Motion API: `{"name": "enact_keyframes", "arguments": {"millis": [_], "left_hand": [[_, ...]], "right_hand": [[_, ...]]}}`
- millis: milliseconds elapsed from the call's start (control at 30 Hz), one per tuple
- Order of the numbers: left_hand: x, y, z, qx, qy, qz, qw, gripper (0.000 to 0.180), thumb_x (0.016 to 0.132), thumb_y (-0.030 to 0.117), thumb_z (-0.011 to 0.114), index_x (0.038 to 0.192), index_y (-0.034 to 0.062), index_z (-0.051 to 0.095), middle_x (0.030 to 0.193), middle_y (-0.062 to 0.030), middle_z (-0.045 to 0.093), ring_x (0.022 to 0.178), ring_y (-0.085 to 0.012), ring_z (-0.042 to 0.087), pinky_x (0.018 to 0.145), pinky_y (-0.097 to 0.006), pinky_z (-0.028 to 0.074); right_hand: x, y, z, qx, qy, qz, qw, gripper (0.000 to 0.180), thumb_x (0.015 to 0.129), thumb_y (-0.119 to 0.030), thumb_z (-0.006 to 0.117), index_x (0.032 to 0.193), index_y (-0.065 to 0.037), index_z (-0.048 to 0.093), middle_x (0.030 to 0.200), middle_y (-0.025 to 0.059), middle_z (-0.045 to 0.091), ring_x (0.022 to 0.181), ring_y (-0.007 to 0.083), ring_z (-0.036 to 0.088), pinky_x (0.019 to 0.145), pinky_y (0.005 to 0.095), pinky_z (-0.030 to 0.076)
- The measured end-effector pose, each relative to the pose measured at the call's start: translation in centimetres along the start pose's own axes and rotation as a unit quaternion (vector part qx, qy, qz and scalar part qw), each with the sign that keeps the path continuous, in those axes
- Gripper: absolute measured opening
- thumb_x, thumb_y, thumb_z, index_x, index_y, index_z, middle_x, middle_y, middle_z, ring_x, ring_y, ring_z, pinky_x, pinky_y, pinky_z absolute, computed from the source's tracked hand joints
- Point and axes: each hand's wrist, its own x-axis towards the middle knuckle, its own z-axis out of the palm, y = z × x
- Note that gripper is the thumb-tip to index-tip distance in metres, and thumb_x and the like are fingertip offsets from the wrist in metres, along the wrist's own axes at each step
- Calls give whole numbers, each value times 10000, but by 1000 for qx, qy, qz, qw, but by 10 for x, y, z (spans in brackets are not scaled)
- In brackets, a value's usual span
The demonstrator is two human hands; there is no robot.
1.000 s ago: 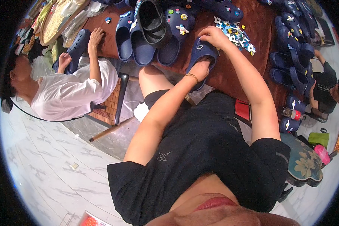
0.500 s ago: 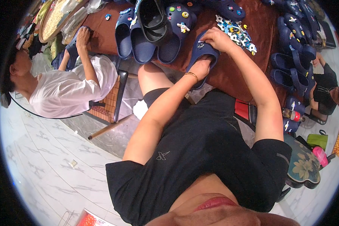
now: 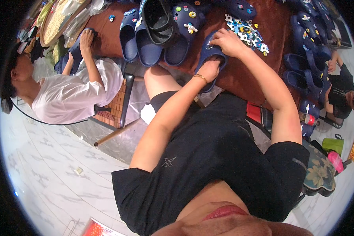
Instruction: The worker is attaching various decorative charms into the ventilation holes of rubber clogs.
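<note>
Left hand [image 3: 209, 69] pushed inside a navy clog [image 3: 210, 59], fingers hidden, so its grip cannot be told for sure; it seems to brace the shoe from within. Right hand [image 3: 227, 40] pressed on the clog's upper, fingers curled closed against it, anything pinched too small to see. Clog rests at the near edge of the brown surface [image 3: 240, 74]. Risks, as judged: shoe slides off the edge if the press goes off-centre; sleeve or wrist scatters the charm pile [image 3: 246, 33] just beside; neighbouring clogs [image 3: 153, 35] get nudged.
</note>
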Motion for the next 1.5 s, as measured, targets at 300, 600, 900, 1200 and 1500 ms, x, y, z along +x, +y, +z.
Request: {"name": "enact_keyframes", "arguments": {"millis": [300,600,900,1200,1500], "left_hand": [[1,1,4,8,-44,-24,999,305,762,71,381,1034,-26,479,990,-272,524,909,-403,511,809,-462,395],[11,16,8,7,118,11,993,323,762,135,515,1004,-64,434,843,-303,538,795,-448,513,711,-486,401],[15,136,-9,-48,71,304,949,461,754,3,500,1200,-2,386,1189,-187,426,1094,-332,419,923,-380,343],[-10,83,-3,-11,46,185,982,453,746,24,514,1189,30,416,1192,-158,431,1119,-310,389,947,-379,321],[-7,29,9,26,53,129,990,404,731,41,527,1128,51,459,1143,-151,463,1062,-320,428,911,-378,353]], "right_hand": [[-49,-30,13,214,292,214,907,268,731,-14,487,979,-59,577,958,132,557,912,296,513,825,367,406],[-120,-130,35,451,103,433,774,596,670,-271,668,1112,44,421,827,142,593,662,194,581,589,309,471],[-155,-72,-24,420,340,522,660,469,708,-102,579,1126,43,423,1056,171,521,996,254,494,865,346,385],[-260,71,-96,372,628,523,440,288,720,-139,558,885,93,511,781,158,577,513,214,587,426,280,504],[-320,115,-64,434,551,602,382,522,776,-319,599,1018,112,432,860,194,545,585,219,598,460,284,524]]}}
